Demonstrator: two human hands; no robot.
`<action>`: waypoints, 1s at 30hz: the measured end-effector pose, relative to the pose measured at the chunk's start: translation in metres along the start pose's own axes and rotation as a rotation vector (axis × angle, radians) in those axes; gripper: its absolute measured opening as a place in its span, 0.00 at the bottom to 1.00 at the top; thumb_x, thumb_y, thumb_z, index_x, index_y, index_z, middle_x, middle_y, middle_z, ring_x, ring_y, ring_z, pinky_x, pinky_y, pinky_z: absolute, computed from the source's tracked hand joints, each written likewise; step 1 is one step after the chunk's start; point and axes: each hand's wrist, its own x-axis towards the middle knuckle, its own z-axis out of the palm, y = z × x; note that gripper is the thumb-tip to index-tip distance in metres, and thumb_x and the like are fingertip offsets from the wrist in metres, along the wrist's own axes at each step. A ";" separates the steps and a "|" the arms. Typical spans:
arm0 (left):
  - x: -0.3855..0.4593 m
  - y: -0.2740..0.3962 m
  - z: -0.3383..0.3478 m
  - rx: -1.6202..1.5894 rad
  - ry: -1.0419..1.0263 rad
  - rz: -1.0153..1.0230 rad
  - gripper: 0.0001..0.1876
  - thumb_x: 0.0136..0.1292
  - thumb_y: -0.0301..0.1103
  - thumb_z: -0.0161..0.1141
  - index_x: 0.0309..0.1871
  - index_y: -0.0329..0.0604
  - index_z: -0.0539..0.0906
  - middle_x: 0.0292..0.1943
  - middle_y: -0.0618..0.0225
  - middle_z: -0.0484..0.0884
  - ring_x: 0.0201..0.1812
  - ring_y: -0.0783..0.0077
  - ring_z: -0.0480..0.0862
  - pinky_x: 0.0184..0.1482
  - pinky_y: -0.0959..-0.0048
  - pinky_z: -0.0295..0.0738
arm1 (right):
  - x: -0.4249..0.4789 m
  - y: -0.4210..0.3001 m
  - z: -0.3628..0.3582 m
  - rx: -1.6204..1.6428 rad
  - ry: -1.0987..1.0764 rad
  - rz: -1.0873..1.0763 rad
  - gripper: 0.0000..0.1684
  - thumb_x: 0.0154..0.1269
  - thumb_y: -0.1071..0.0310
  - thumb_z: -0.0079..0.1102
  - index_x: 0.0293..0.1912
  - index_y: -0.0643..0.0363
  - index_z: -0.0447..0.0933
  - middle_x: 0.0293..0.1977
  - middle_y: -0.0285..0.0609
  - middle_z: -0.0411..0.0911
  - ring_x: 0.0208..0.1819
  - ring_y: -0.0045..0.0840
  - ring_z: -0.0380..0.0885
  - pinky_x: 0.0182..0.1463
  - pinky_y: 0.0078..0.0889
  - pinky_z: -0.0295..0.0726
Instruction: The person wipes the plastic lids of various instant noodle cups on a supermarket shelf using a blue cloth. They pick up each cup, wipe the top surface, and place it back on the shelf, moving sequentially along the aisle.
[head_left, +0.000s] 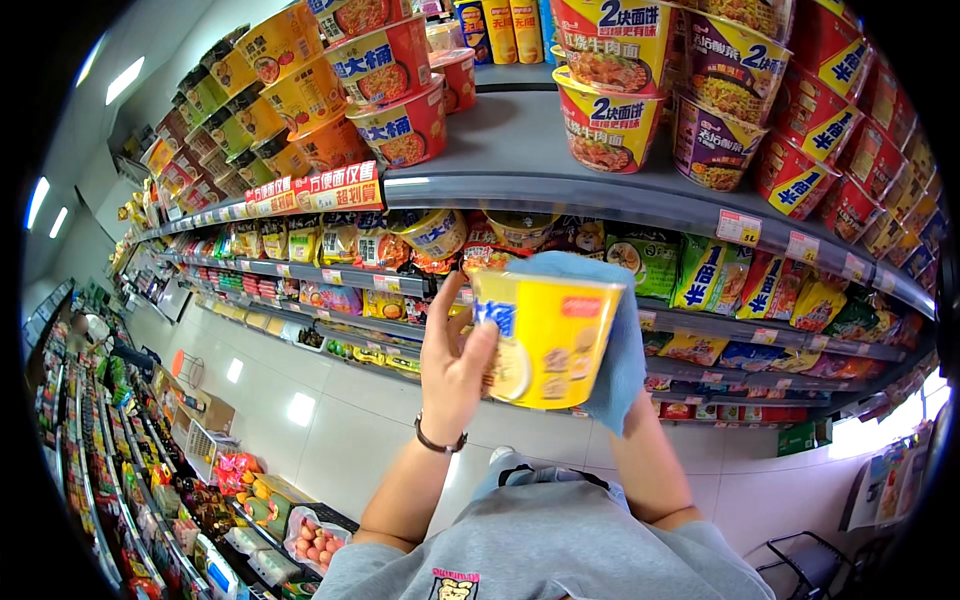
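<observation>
A yellow instant-noodle tub (559, 337) is held up in front of me, slightly tilted and a little blurred. My left hand (454, 360), with a dark band at its wrist, grips the tub's left side, thumb in front. A blue cloth (619, 360) lies against the tub's right side and behind its rim. My right hand (639, 417) is under the cloth and presses it to the tub; only the wrist shows and its fingers are hidden. Behind the tub runs the dark grey shelf edge (517, 196) of a store rack.
Stacked red noodle tubs (397, 127) stand on the top shelf at left, yellow and red ones (607, 127) at right. Bagged noodles (709, 274) fill the shelf below. On the left are a red stool (178, 364), bagged fruit (315, 541) and a distant person (97, 330). A chair (810, 562) stands lower right.
</observation>
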 end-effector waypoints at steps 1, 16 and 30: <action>-0.007 -0.007 0.002 0.085 -0.081 0.052 0.45 0.56 0.35 0.73 0.71 0.34 0.57 0.58 0.57 0.75 0.56 0.69 0.79 0.57 0.69 0.77 | -0.002 0.000 0.002 -0.021 0.003 -0.040 0.27 0.77 0.49 0.41 0.62 0.59 0.70 0.58 0.47 0.76 0.61 0.33 0.74 0.67 0.37 0.72; -0.022 -0.026 0.023 0.125 -0.191 0.095 0.35 0.63 0.40 0.68 0.67 0.33 0.64 0.59 0.62 0.76 0.57 0.73 0.78 0.62 0.70 0.72 | -0.025 -0.017 -0.002 -0.112 0.123 -0.153 0.28 0.77 0.48 0.43 0.63 0.58 0.69 0.59 0.44 0.75 0.59 0.30 0.74 0.66 0.34 0.72; -0.038 -0.033 0.023 -0.006 -0.123 0.057 0.46 0.54 0.50 0.76 0.67 0.32 0.65 0.57 0.62 0.79 0.56 0.71 0.79 0.61 0.68 0.73 | -0.035 -0.021 -0.001 -0.190 0.184 -0.239 0.30 0.77 0.48 0.43 0.68 0.58 0.65 0.63 0.43 0.72 0.60 0.28 0.75 0.65 0.33 0.73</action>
